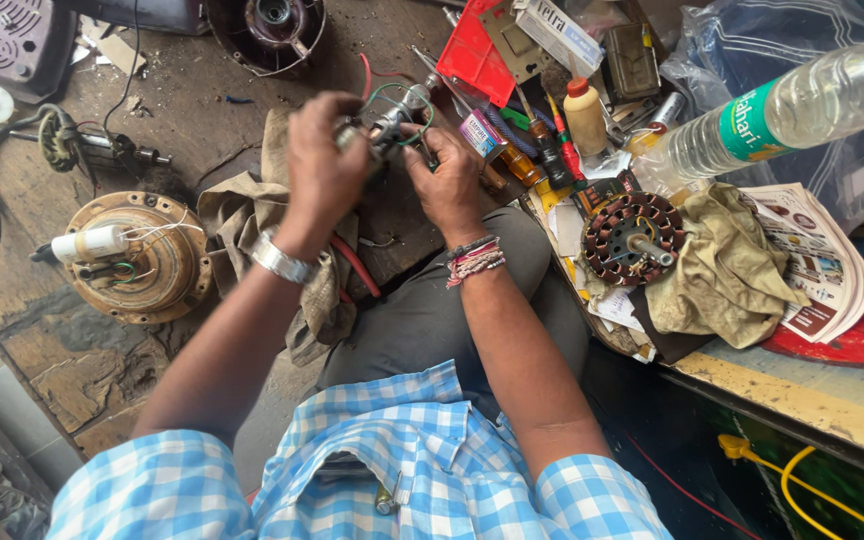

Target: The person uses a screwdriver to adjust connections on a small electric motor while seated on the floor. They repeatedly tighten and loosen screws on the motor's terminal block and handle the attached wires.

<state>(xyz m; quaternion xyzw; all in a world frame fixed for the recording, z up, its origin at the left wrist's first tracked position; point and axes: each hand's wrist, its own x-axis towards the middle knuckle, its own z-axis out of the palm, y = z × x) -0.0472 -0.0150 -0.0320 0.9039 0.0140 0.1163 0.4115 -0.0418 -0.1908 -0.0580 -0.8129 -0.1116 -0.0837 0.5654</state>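
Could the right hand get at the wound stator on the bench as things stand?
Probably not at once: the right hand is gripping the wired part with the left hand. Otherwise the stator lies uncovered nearby.

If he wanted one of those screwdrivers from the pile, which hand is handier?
Probably the right hand: it sits beside the screwdrivers on the bench. The left hand is farther off, and both grip the small wired part.
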